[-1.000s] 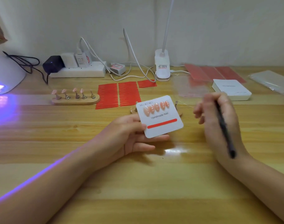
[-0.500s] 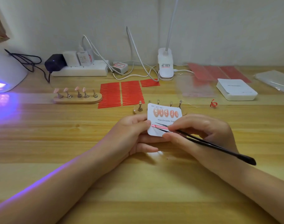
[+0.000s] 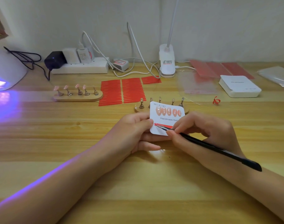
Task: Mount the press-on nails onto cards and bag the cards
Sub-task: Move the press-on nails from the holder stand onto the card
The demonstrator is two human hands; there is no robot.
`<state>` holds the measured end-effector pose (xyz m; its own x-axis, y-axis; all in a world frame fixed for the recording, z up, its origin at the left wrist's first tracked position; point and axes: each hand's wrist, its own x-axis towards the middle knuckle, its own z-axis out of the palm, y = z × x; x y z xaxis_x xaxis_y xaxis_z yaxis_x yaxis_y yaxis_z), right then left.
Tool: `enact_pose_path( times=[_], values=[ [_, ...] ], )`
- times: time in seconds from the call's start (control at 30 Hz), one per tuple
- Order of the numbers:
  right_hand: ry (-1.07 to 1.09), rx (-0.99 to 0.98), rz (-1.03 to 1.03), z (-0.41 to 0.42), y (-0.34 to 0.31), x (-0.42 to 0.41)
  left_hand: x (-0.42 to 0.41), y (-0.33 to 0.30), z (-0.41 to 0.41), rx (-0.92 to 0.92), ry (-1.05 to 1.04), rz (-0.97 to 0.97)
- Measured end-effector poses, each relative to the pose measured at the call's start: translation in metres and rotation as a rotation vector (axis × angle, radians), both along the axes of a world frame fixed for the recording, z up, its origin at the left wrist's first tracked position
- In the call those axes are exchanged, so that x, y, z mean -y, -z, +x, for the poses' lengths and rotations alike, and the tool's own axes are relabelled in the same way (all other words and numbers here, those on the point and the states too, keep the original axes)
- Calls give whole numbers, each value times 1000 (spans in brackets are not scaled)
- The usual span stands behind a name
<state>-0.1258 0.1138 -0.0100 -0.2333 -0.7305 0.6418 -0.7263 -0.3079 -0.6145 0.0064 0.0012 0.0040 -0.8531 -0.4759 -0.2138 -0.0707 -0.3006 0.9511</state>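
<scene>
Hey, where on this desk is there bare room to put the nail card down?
Bare wood runs along the near edge of the wooden desk, below both forearms, and left of the left hand, in front of the wooden nail stand with pink nails. It is crowded behind the white nail card: red adhesive strips, the emptied wooden stand, cables.

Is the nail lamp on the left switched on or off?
On. The lamp glows violet at its opening and casts purple light across the table.
</scene>
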Motion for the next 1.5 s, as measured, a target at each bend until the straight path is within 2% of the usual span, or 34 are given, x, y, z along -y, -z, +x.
enact_pose_path(
  times=[0.2,0.57,0.8,1.1,1.5],
  values=[
    [9,-14,-41,2,2,2,-2,0,1,-4,2,-25],
    [-39,218,16,2,1,3,-2,0,1,-23,21,-45],
    [8,293,19,-2,-1,2,-2,1,2,-26,-7,-40],
    [-20,101,-10,5,-2,3,-2,0,1,-40,1,-30],
    [-7,46,-31,3,2,6,-3,0,0,-54,14,-11]
  ],
)
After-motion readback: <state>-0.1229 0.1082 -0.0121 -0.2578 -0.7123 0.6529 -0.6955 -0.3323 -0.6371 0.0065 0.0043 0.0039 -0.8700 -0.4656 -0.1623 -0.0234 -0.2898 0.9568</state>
